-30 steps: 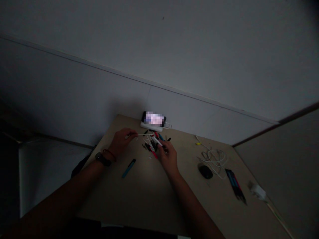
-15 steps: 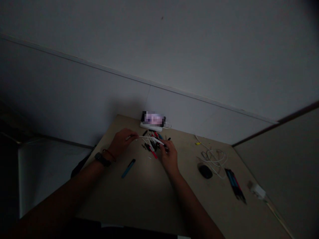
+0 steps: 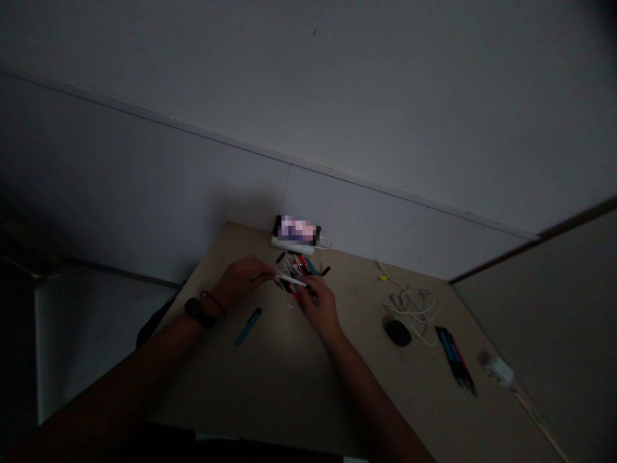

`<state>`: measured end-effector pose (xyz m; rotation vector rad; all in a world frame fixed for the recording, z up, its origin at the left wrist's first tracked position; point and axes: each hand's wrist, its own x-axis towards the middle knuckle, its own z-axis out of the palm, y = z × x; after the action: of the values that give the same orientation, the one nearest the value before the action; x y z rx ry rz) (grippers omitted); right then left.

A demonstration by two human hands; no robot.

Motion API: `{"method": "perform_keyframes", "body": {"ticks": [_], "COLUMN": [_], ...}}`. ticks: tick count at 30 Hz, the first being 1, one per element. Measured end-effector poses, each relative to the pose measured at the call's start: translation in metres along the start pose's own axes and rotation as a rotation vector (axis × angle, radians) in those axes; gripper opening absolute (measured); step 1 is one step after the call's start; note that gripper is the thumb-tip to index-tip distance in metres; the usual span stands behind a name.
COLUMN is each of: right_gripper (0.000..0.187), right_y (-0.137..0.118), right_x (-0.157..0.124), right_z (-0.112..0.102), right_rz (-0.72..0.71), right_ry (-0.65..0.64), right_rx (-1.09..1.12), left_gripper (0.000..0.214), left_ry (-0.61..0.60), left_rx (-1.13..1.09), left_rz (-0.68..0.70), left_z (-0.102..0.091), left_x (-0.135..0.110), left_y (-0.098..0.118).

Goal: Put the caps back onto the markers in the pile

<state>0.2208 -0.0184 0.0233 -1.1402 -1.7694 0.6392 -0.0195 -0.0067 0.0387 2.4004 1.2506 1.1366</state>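
Observation:
Over the table, my left hand is closed, its fingertips pinching a thin pen refill at the left end of a white pen barrel. Most of the refill is hidden, so I cannot tell how far it reaches inside the barrel. My right hand grips the barrel's other end between thumb and fingers. Beneath and behind both hands lies a loose pile of pen parts, in red, black, white and blue. A blue pen with a dark end rests on the table, nearer to me.
A phone leans on a white stand against the wall. To the right are a coiled white cable, a black mouse and several assembled pens. A white plug is by the table's right edge.
My hands have come closer together, the left moving right and the right moving left. The long stretch of refill seen between them earlier is now mostly hidden, and the barrel lies flatter.

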Motion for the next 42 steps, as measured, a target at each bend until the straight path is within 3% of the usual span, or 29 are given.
{"method": "perform_keyframes", "body": {"ticks": [6,22,30,42], "right_gripper": [0.024,0.022,0.023,0.023], "right_y": [0.0012,0.0057,0.0026,0.0031], "right_x": [0.0005,0.0000,-0.0007,-0.0003], "right_z": [-0.0023,-0.0019,-0.0016,-0.0031], "right_rz": [0.000,-0.051,-0.054,-0.077], "right_ry": [-0.010,-0.058,-0.059,-0.041], "right_rx": [-0.007,-0.031,-0.060,-0.061], "left_gripper": [0.035,0.034,0.029,0.030], "left_ry": [-0.043,-0.133,-0.124,-0.128], "left_rx": [0.034,0.095,0.011,-0.109], "left_rz": [0.050,-0.021,-0.147,-0.200], "left_z": [0.0000,0.0033,0.0028,0.0032], "left_x": [-0.0001,-0.0008,0.0002,0.0010], "left_y": [0.0002,0.0002,0.0023,0.0036]}}
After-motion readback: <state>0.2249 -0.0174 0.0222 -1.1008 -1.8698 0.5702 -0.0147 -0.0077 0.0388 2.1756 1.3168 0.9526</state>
